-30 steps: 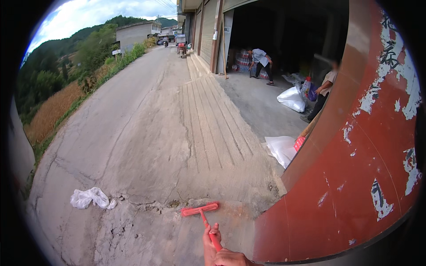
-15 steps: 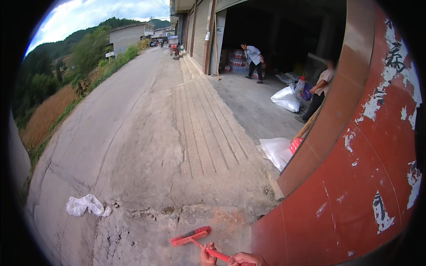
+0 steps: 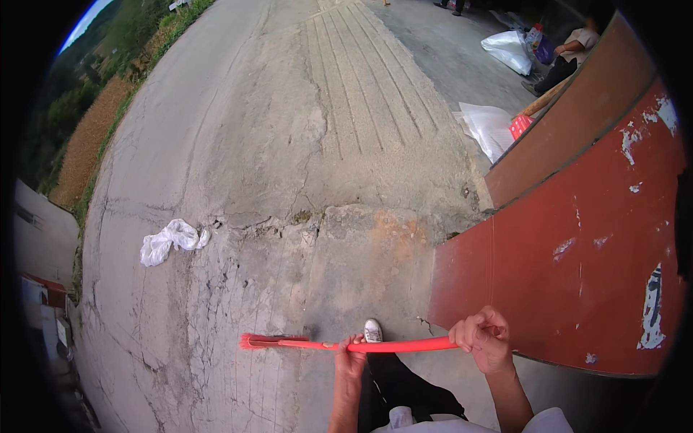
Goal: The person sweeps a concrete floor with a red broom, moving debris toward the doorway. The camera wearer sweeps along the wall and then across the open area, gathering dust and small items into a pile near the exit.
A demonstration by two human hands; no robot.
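Note:
A red broom point(image 3: 411, 346) lies level across the front of my body. Its bristle head point(image 3: 273, 340) points to the left, seen edge-on above the concrete; whether it touches the ground I cannot tell. My left hand point(image 3: 349, 356) is closed around the handle near the head. Farther right, my right hand point(image 3: 481, 338) grips the handle by its end, fingers curled. One of my shoes point(image 3: 372, 330) shows just beyond the handle, between the two hands.
A crumpled white plastic bag point(image 3: 172, 242) lies on the cracked road at left. A red wall point(image 3: 541, 245) with peeling patches stands close on my right. Beyond are a grooved ramp point(image 3: 368, 86), plastic sheeting point(image 3: 488, 130), a white sack point(image 3: 507, 50) and a person point(image 3: 574, 50).
The view has tilted down toward my body. The broom has swung so its head points left and its handle lies level. My hands are farther apart on the handle.

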